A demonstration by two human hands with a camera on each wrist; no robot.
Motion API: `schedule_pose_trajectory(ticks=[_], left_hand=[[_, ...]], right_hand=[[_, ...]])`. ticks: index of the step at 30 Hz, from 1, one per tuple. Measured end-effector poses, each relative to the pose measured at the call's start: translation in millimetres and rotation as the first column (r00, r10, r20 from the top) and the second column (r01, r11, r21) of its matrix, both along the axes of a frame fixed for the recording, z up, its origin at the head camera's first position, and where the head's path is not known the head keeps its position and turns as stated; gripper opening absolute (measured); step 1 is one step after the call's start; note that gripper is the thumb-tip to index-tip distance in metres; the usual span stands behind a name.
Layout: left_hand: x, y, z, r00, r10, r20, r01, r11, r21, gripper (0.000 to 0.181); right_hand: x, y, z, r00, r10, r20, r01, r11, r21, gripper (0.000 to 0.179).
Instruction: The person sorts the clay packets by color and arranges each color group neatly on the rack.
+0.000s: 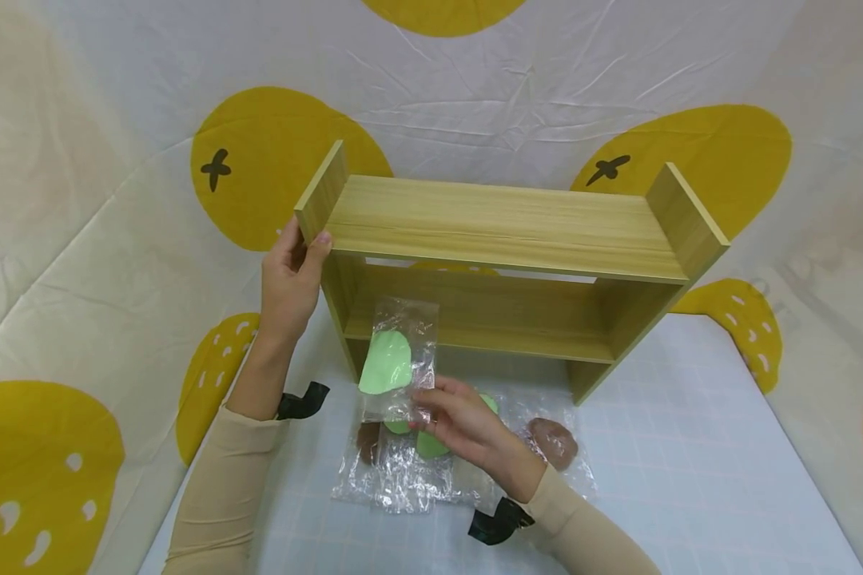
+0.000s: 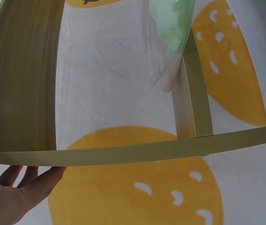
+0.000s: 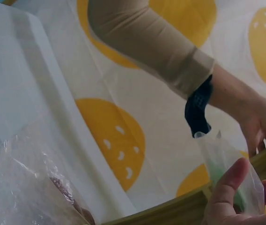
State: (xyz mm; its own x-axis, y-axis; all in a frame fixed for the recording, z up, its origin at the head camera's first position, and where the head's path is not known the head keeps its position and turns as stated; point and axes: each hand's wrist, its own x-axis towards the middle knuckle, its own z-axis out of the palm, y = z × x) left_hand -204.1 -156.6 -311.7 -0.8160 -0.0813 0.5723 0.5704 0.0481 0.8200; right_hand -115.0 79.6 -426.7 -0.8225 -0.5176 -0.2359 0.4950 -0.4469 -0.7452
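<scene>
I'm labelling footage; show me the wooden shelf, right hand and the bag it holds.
Wooden shelf [image 1: 496, 224]: head view, top board.
Right hand [image 1: 471, 429]: head view, its middle.
Bag [image 1: 397, 361]: head view, front, near its middle.

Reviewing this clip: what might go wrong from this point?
1. The right hand holds the bag only near its lower right corner, so it might slip or catch on the shelf just behind.
2. The left hand grips just the shelf's left panel; an uneven pull could shift or tip the shelf.
3. The other bags overlap loosely beneath the right hand, so its wrist could drag them.
</scene>
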Motion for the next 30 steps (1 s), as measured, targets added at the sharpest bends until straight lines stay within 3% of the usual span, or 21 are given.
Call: schedule_pose_trajectory(ticks=[2,8,14,23,30], left_hand=[[0.2,0.1,0.1,1.000,0.002,-0.003,-0.002,1.000,0.000,0.042],[-1.2,-0.4,-0.9,1.000,0.006,-0.003,-0.006,1.000,-0.001,0.041],[-3.3,-1.5,-3.1,1.000,0.025,0.013,-0.025,1.000,-0.013,0.042],[-2.1,-2.1,-2.6,1.000,0.021,0.005,-0.021,1.000,-0.017,0.041],[-1.6,-1.5,-3.3,1.000,0.016,-0.001,-0.016,1.000,-0.015,0.041]], right_hand=[[0.1,0.2,1.2,1.000,0.023,-0.005,-0.023,1.000,0.006,0.008],[-0.5,-0.4,3.7,0.997,0.071,0.036,-0.068,0.994,-0.088,0.064],[-0.6,-1.4,4.7,0.986,0.122,0.110,-0.092,0.964,-0.251,0.080],[-4.8,-3.1,7.2,0.981,0.159,0.114,-0.116,0.941,-0.318,0.082],[-16.6,-8.4,1.0,0.989,0.129,0.075,-0.097,0.936,-0.338,0.047]])
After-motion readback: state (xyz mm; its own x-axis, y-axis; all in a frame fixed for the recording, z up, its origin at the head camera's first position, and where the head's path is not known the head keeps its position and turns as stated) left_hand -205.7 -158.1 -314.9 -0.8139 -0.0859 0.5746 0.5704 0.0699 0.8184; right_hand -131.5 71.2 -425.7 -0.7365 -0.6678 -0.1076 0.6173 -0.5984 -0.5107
